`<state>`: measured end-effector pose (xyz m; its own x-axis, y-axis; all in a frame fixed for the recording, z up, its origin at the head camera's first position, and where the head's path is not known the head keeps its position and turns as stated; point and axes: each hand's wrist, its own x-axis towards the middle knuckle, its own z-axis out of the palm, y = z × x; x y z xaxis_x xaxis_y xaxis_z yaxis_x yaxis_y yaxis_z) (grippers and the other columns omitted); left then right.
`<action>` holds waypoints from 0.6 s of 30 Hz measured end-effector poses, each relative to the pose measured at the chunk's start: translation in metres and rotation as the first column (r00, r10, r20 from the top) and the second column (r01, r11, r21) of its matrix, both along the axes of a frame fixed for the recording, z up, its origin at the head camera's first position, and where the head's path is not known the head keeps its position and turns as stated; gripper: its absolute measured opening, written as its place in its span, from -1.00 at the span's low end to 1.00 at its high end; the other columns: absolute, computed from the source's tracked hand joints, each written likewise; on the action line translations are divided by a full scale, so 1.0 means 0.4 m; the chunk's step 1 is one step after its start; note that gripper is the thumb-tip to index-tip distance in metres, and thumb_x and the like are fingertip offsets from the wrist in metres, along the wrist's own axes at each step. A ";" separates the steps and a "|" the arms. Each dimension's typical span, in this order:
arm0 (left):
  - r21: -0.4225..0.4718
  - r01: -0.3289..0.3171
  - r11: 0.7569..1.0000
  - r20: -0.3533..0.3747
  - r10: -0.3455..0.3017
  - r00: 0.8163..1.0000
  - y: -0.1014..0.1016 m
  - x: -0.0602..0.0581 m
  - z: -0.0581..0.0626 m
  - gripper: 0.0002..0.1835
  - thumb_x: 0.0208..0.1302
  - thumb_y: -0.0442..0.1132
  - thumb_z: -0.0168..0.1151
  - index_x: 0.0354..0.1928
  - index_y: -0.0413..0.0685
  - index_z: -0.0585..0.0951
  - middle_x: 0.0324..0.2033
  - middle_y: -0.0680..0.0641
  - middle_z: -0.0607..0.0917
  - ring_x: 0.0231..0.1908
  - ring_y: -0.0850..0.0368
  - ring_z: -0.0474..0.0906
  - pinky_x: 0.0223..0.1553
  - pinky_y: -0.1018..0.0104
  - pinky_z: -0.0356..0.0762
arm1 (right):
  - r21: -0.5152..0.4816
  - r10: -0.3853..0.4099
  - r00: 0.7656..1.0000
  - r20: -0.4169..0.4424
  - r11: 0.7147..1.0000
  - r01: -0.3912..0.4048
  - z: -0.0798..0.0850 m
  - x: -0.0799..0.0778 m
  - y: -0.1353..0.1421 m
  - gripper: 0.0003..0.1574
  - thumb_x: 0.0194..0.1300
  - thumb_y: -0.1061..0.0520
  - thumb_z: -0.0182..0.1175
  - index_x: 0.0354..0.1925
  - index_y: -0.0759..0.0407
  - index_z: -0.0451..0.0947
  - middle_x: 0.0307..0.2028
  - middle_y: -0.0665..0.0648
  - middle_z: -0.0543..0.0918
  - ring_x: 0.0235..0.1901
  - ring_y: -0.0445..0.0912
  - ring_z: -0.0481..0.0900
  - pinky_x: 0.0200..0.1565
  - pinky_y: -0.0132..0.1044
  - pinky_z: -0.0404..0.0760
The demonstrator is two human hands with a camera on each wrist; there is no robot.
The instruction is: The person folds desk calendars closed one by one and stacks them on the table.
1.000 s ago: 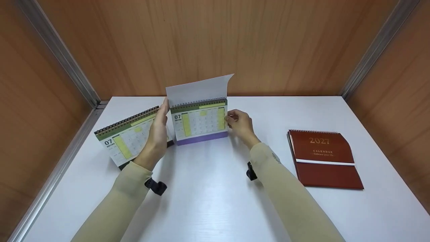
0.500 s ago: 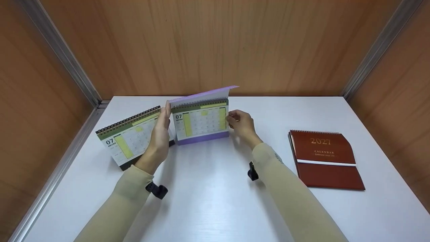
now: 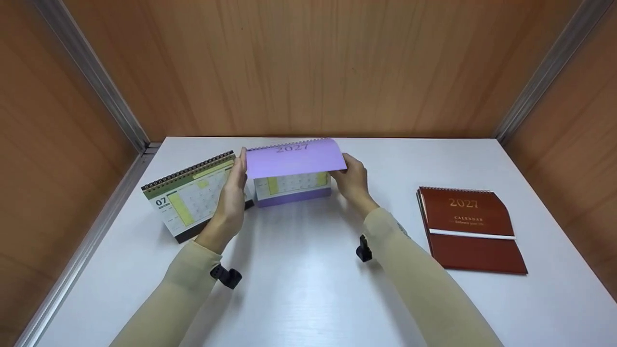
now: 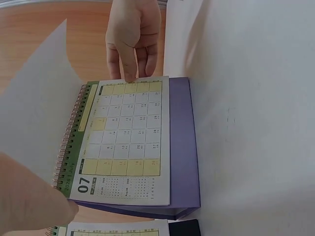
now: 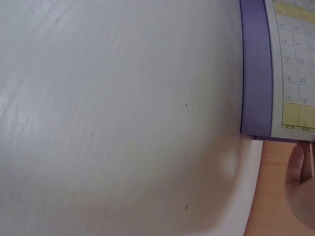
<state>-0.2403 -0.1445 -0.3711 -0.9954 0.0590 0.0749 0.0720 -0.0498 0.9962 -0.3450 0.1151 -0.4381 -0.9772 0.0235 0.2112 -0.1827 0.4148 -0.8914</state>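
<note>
A purple desk calendar [image 3: 294, 198] stands on the table, its July page turned to me. Its purple 2027 cover [image 3: 291, 161] hangs forward over the upper part of that page. Along the calendar's left side, my left hand [image 3: 229, 202] stays upright with fingers straight, right at the edge; its thumb [image 4: 34, 196] shows large in the left wrist view. My right hand [image 3: 353, 180] pinches the calendar's right edge, its fingertips partly hidden under the cover. In the right wrist view, the fingers of that hand [image 5: 301, 169] meet the calendar's side.
A second desk calendar [image 3: 202, 185] with a black base stands tilted at left, partly behind my left hand. Farther right stands a dark red 2027 calendar [image 3: 475, 253] with a white band [image 3: 472, 234]. Wooden panels [image 3: 337, 67] enclose the white table [image 3: 303, 289].
The purple calendar's cover has swung forward and down from above the coil, so its 2027 front now covers the top of the July page. Both hands have stayed nearly in place.
</note>
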 end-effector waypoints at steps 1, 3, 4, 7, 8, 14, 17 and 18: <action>-0.003 0.003 1.000 -0.003 -0.003 1.000 0.000 0.001 -0.001 -0.35 0.53 0.20 -0.59 0.56 0.22 -0.22 0.53 0.25 -0.26 0.49 0.35 -0.38 0.47 0.32 -0.36 | 0.003 0.000 1.000 -0.018 1.000 0.000 0.000 0.001 0.002 -0.67 0.28 0.08 0.32 0.00 0.11 0.63 -0.13 0.05 0.72 -0.16 -0.14 0.62 -0.05 -0.32 0.61; -0.008 0.009 1.000 -0.009 -0.009 1.000 0.001 0.003 -0.004 -0.36 0.53 0.20 -0.59 0.56 0.22 -0.22 0.53 0.25 -0.25 0.48 0.35 -0.37 0.47 0.32 -0.35 | 0.002 0.008 1.000 -0.030 1.000 -0.008 -0.001 0.004 0.006 -0.66 0.27 0.07 0.33 0.01 0.12 0.64 -0.12 0.05 0.73 -0.13 -0.14 0.64 -0.03 -0.34 0.61; -0.010 0.014 1.000 -0.013 -0.014 1.000 0.000 0.004 -0.005 -0.36 0.53 0.19 -0.60 0.56 0.22 -0.22 0.53 0.25 -0.25 0.48 0.36 -0.37 0.47 0.32 -0.36 | 0.000 0.013 1.000 -0.028 1.000 -0.013 -0.001 0.006 0.008 -0.65 0.26 0.07 0.33 0.01 0.10 0.64 -0.09 0.04 0.73 -0.10 -0.15 0.65 -0.01 -0.35 0.60; -0.007 0.019 1.000 -0.026 -0.019 0.999 0.000 0.007 -0.008 -0.35 0.53 0.19 -0.60 0.56 0.20 -0.21 0.53 0.25 -0.22 0.48 0.36 -0.36 0.47 0.32 -0.34 | -0.002 0.024 1.000 -0.001 1.000 -0.024 0.001 0.011 0.014 -0.67 0.29 0.13 0.30 0.04 0.08 0.64 -0.08 0.04 0.73 -0.08 -0.14 0.66 -0.02 -0.37 0.62; -0.006 0.019 1.000 -0.031 -0.020 0.999 -0.001 0.008 -0.010 -0.36 0.53 0.18 -0.60 0.56 0.18 -0.21 0.53 0.25 -0.22 0.48 0.36 -0.36 0.47 0.31 -0.34 | -0.010 0.029 0.999 0.016 1.000 -0.029 0.003 0.013 0.016 -0.67 0.31 0.16 0.28 0.05 0.08 0.64 -0.07 0.04 0.73 -0.07 -0.13 0.67 -0.03 -0.37 0.62; 0.011 0.024 1.000 -0.039 -0.023 0.999 -0.003 0.012 -0.018 -0.36 0.55 0.14 -0.59 0.56 0.13 -0.20 0.53 0.23 -0.20 0.49 0.34 -0.34 0.48 0.25 -0.35 | -0.098 0.098 0.988 0.120 0.991 -0.087 0.021 0.024 0.026 -0.58 0.46 0.09 0.09 0.22 0.12 0.53 0.11 0.09 0.64 0.07 -0.08 0.61 0.04 -0.34 0.60; 0.012 0.029 1.000 -0.045 -0.028 0.999 -0.005 0.013 -0.023 -0.36 0.55 0.16 -0.58 0.56 0.16 -0.19 0.53 0.23 -0.19 0.49 0.33 -0.33 0.49 0.22 -0.36 | -0.166 0.143 0.976 0.163 0.979 -0.116 0.033 0.031 0.032 -0.49 0.53 -0.04 -0.06 0.28 0.14 0.47 0.15 0.10 0.61 0.11 -0.06 0.58 0.09 -0.27 0.58; 0.009 0.029 1.000 -0.047 -0.029 0.998 -0.007 0.013 -0.025 -0.36 0.55 0.16 -0.58 0.56 0.16 -0.19 0.53 0.24 -0.19 0.49 0.33 -0.33 0.49 0.22 -0.36 | -0.195 0.160 0.971 0.175 0.973 -0.125 0.037 0.033 0.035 -0.46 0.54 -0.07 -0.11 0.28 0.15 0.47 0.14 0.12 0.61 0.11 -0.05 0.58 0.10 -0.25 0.57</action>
<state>-0.2349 -0.1472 -0.3812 -0.9887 0.0868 0.1224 0.1173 -0.0622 0.9911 -0.3318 0.1289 -0.4231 -0.9948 -0.0979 0.0280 -0.0496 0.2252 -0.9731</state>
